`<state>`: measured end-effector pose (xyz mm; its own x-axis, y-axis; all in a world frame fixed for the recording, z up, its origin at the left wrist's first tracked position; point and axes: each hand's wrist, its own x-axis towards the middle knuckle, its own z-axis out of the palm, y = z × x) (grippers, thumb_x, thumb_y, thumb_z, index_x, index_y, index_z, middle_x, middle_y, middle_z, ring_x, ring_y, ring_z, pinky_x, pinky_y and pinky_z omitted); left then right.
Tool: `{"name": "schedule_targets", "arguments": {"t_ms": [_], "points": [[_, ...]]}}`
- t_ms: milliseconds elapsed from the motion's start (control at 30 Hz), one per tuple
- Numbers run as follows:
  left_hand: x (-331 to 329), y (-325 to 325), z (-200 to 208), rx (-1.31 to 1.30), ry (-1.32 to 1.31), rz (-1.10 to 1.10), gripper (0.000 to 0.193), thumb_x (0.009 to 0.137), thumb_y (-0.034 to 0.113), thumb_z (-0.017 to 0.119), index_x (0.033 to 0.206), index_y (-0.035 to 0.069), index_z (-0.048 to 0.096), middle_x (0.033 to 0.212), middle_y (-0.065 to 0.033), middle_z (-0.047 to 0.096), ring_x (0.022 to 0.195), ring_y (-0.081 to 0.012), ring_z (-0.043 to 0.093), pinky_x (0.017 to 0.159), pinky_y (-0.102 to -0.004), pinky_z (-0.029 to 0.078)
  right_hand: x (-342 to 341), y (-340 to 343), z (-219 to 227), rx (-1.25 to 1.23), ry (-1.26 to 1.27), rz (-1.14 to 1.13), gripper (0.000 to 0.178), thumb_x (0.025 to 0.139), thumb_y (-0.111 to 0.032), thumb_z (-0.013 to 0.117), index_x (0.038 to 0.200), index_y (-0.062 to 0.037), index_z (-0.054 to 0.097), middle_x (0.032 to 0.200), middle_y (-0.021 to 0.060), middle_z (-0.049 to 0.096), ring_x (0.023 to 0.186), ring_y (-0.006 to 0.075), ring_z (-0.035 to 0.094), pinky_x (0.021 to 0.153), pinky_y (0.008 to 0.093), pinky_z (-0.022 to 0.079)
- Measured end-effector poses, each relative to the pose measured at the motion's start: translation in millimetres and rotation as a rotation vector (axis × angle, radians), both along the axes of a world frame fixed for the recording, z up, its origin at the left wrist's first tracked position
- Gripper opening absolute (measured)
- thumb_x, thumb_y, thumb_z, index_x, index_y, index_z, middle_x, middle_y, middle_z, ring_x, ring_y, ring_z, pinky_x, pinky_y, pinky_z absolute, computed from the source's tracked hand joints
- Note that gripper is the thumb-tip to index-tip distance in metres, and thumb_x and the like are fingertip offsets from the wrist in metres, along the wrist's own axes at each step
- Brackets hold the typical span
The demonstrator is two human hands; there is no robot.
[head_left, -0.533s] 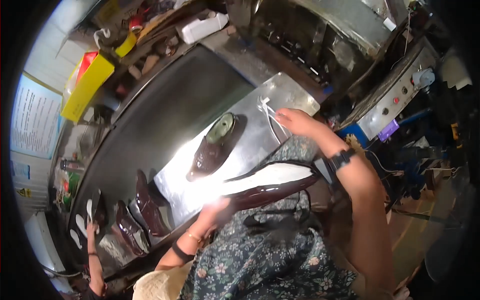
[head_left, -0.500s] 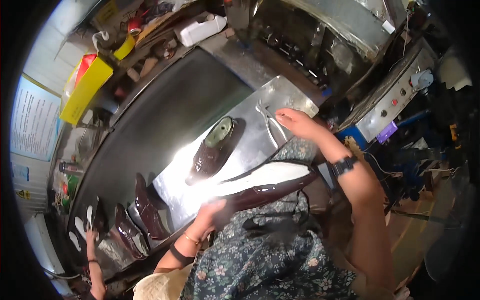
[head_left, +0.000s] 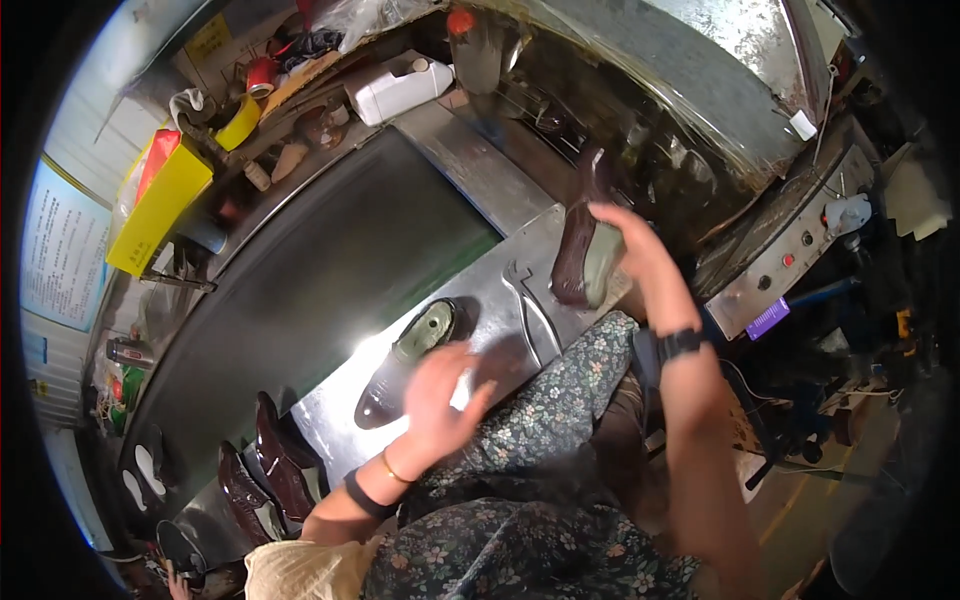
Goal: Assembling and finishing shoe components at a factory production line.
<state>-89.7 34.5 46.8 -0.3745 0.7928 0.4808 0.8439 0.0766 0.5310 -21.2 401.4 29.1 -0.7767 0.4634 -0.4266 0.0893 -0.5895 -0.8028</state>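
Note:
In my right hand [head_left: 645, 260] is a dark brown leather shoe [head_left: 575, 250] on a green last, held upright at the right end of the metal plate [head_left: 500, 385]. My fingers grip the green part. My left hand [head_left: 445, 400], smeared by motion, has thumb and fingers apart and appears to hold nothing. It passes over the edge of a second brown shoe [head_left: 380, 395], whose green last [head_left: 428, 328] shows at the top. Metal pincers [head_left: 530, 315] lie on the plate between the two shoes.
A dark curved belt-like surface [head_left: 330, 260] runs behind the plate. More brown shoes [head_left: 285, 455] stand at left, near pale soles [head_left: 145, 468]. Another person's hand [head_left: 178, 585] shows at lower left. A white jug [head_left: 400, 90] and yellow box [head_left: 160, 205] line the back; a control panel [head_left: 780, 265] is right.
The white-soled shoe in front of my apron no longer shows there. My right hand, formerly empty beside the pincers, now grips a shoe. My left hand has come up over the plate.

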Motion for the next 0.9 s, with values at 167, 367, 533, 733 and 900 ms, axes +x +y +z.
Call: {"name": "schedule_targets", "arguments": {"t_ms": [167, 367, 533, 733, 900], "points": [[-37.4, -37.5, -24.7, -0.511, 0.027, 0.416, 0.083, 0.071, 0.031, 0.081, 0.136, -0.002, 0.042, 0.130, -0.0248, 0.053, 0.118, -0.0411, 0.053, 0.101, -0.0449, 0.043, -82.9, 6.2, -39.6, 0.893, -0.596, 0.010, 0.101, 0.074, -0.031, 0.078, 0.149, -0.0018, 0.017, 0.151, 0.0320, 0.021, 0.125, 0.0408, 0.049, 0.099, 0.0428, 0.045], [-69.1, -36.2, -35.4, -0.524, -0.250, 0.337, 0.068, 0.071, 0.032, 0.083, 0.120, -0.002, 0.051, 0.105, -0.0166, 0.067, 0.094, -0.0340, 0.066, 0.083, -0.0395, 0.054, -67.8, -66.5, -47.8, 1.426, -0.201, -0.168, 0.077, 0.083, -0.018, 0.068, 0.145, -0.0007, 0.026, 0.144, 0.0350, 0.032, 0.124, 0.0479, 0.046, 0.103, 0.0452, 0.042], [-55.9, -41.4, -61.7, -0.059, -1.244, 0.147, 0.050, 0.089, 0.027, 0.071, 0.126, -0.001, 0.050, 0.107, -0.0117, 0.066, 0.094, -0.0180, 0.064, 0.083, -0.0316, 0.053, 50.2, -208.3, -19.3, 0.366, 0.077, 0.236, 0.081, 0.087, -0.028, 0.073, 0.148, -0.0016, 0.027, 0.146, 0.0187, 0.040, 0.125, 0.0213, 0.048, 0.101, 0.0355, 0.042], [80.6, 44.0, 22.2, -0.023, -1.485, -0.332, 0.068, 0.093, 0.024, 0.064, 0.146, 0.001, 0.029, 0.141, -0.0135, 0.044, 0.129, -0.0231, 0.044, 0.109, -0.0366, 0.034, 166.1, -237.5, 65.3, 0.268, 0.172, -0.247, 0.089, 0.081, -0.004, 0.071, 0.152, -0.0012, 0.018, 0.148, 0.0113, 0.038, 0.128, 0.0189, 0.044, 0.105, 0.0323, 0.038], [103.6, 19.3, 25.7, -0.198, -0.607, -0.650, 0.063, 0.082, 0.015, 0.076, 0.136, 0.000, 0.047, 0.126, -0.0161, 0.061, 0.122, -0.0244, 0.056, 0.103, -0.0351, 0.043, 316.6, -178.4, 127.5, 0.778, 0.051, -0.587, 0.085, 0.073, 0.005, 0.068, 0.149, -0.0002, 0.030, 0.145, 0.0110, 0.043, 0.127, 0.0201, 0.047, 0.105, 0.0325, 0.038]]}}
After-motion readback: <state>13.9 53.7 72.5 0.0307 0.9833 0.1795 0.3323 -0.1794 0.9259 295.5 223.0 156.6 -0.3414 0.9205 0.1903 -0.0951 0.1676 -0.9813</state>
